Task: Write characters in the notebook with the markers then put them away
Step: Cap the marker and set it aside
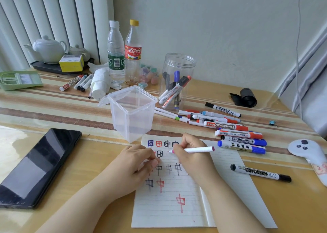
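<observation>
1. The notebook [177, 206] lies open at the near edge of the table [53, 109], right of the middle, its lined page carrying rows of characters in blue, red and black.
2. The right hand [192, 155] rests on the upper part of the page, fingers curled round a slim white pen with a pink tip [194, 150]; the tip points left, just above the paper, beside the second row of characters.
3. The left hand [136, 163] lies on the left side of the page with its fingers bent; whether the fingertips pinch something small I cannot tell.
4. A black whiteboard marker [261, 173] lies alone on the table just right of the notebook.
5. A loose heap of markers [238, 135], red, blue and black, lies beyond the notebook's far right corner.
6. A clear round jar [177, 80] farther back holds several more markers standing at a slant.
7. A clear square tub [131, 112] with its lid hinged open stands just beyond the notebook's far left corner.
8. A dark phone [39, 167] lies near the left edge.
9. Near the far edge stand two plastic bottles [123, 52], with a white teapot [48, 49] on a dark tray toward the far left corner.
10. A white controller [307, 149] sits at the right edge.
</observation>
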{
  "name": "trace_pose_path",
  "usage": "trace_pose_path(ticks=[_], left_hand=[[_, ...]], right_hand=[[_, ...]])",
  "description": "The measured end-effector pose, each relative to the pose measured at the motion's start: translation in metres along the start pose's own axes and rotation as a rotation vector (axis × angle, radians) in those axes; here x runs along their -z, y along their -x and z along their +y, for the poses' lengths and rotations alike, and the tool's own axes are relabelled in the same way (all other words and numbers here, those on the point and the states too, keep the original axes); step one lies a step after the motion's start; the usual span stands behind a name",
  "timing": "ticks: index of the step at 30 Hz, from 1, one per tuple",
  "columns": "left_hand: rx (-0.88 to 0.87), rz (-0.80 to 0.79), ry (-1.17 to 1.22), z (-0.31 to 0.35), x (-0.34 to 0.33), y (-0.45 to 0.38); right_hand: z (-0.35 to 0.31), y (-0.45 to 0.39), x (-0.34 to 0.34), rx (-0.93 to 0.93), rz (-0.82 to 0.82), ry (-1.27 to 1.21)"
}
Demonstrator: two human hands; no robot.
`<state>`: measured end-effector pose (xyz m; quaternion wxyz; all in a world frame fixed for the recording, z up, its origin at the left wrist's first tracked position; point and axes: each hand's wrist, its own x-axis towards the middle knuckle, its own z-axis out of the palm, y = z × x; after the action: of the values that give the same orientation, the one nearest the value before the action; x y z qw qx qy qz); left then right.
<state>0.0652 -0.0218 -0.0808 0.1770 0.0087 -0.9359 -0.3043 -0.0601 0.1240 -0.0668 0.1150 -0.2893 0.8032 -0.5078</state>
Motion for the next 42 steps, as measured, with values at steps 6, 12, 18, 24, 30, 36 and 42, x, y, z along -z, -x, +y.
trace_pose_path(ticks=[6, 12, 18, 24, 30, 36, 42], left_hand=[[0.004, -0.001, -0.009, 0.0011, 0.0010, -0.0005], [0.008, -0.004, -0.003, 0.0018, 0.0013, 0.0004], [0.013, -0.018, -0.017, 0.0006, 0.0010, 0.0001], [0.019, -0.017, -0.014, 0.0014, 0.0018, 0.0006], [0.013, -0.016, -0.015, 0.0003, 0.0013, 0.0005], [-0.001, -0.007, -0.017, 0.0001, 0.0014, 0.0000], [0.007, 0.002, -0.007, 0.0011, 0.0025, 0.0002]], right_hand=[[0.0001, -0.0006, -0.0032, -0.018, -0.020, 0.054], [-0.0016, 0.0005, 0.0001, -0.010, 0.049, 0.022], [-0.0010, 0.0010, 0.0007, -0.011, 0.035, 0.020], [-0.0014, 0.0023, 0.0041, -0.013, -0.006, 0.007], [0.0020, -0.0009, 0.0043, 0.035, 0.086, -0.053], [-0.0064, 0.0037, 0.0008, -0.010, -0.030, 0.018], [-0.0040, 0.0019, 0.0031, -0.002, 0.034, -0.048]])
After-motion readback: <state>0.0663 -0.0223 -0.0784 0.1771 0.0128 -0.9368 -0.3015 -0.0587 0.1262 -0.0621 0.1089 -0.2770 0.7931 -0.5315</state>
